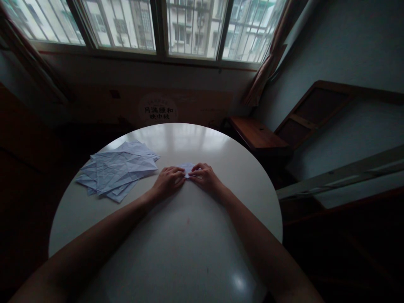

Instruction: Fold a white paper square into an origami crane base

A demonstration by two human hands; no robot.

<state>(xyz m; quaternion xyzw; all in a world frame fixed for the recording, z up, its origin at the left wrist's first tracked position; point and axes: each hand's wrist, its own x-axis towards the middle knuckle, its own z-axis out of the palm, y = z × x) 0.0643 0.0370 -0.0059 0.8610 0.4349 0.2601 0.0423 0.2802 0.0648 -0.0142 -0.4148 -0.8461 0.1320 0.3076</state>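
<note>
A small folded piece of paper (187, 169) lies on the white round table (186, 235), between my two hands. My left hand (169, 180) grips its left side with bent fingers. On the right side, the fingers of my right hand (204, 176) are closed over the paper's edge. Parts of the paper are hidden under the fingertips, and its exact folded shape is too small to make out. To the left of my left hand rests a loose pile of creased paper sheets (121, 168), apart from the hand.
Behind the table a box (195, 103) with printed characters stands below the barred window (192, 29). A wooden stool or bench (259, 132) is at the back right, near a wooden frame (315, 107) against the wall. Curtains (268, 63) hang beside the window.
</note>
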